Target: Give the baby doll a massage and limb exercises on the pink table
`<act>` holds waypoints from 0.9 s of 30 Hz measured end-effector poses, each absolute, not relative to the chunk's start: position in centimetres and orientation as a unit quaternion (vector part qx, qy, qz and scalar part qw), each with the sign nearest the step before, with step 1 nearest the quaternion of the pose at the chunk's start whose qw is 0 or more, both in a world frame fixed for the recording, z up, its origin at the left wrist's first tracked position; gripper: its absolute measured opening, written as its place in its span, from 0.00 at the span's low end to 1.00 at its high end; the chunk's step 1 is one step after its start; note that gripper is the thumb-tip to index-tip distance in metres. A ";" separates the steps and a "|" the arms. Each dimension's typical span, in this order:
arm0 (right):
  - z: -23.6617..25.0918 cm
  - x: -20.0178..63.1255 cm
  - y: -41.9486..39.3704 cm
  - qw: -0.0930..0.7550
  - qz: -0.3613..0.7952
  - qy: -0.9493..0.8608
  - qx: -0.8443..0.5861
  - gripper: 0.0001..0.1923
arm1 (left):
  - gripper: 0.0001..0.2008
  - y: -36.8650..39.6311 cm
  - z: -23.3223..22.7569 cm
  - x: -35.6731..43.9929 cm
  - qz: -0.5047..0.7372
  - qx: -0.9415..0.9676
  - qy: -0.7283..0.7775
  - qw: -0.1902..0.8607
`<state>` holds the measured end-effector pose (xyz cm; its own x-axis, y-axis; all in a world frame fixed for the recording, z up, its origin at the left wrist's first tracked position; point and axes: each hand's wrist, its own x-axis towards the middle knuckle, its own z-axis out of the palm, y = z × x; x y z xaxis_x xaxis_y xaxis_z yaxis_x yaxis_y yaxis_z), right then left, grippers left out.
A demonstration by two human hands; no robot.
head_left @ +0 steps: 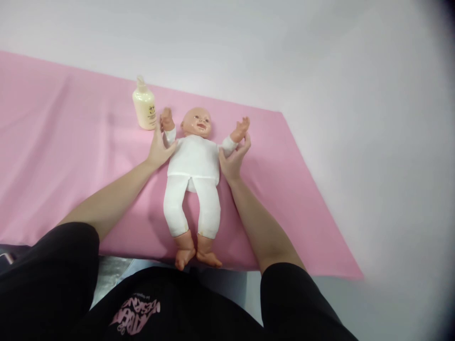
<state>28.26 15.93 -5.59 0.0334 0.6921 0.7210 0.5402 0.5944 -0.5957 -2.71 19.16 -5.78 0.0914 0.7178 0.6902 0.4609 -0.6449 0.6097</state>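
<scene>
A baby doll lies on its back on the pink cloth, its head away from me and its feet at the near edge. Its body and limbs are white; the head, hands and feet are flesh-coloured. My left hand curls around the doll's raised arm on the left, thumb against the chest side. On the other side, my right hand grips the opposite raised arm, with fingers partly hidden behind it. Just beyond my left fingers stands a cream-coloured pump bottle with dark print.
The pink cloth covers the table, with folds running across its left part. Its right edge slants down toward me at a corner. A plain white surface lies beyond the table.
</scene>
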 end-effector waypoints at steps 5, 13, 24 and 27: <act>-6.7 28.0 15.6 0.574 0.063 -0.709 -0.405 0.44 | 0.43 17.2 -4.3 -2.6 0.507 0.769 0.372 0.115; -7.2 28.1 15.9 0.521 0.064 -0.763 -0.376 0.40 | 0.33 17.0 -4.3 -2.4 0.440 0.820 0.347 0.118; -7.2 29.0 17.4 0.444 0.047 -0.733 -0.513 0.38 | 0.40 19.9 -6.3 -3.2 0.433 0.781 0.419 0.164; -7.6 29.5 17.7 0.433 0.088 -0.717 -0.538 0.38 | 0.39 20.3 -6.8 -3.7 0.400 0.770 0.464 0.178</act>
<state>29.50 17.69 -7.58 -0.0451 0.8486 0.5272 0.6958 0.4053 -0.5929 -3.67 20.34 -6.85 0.2491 0.8566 0.4518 0.5722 -0.5065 0.6450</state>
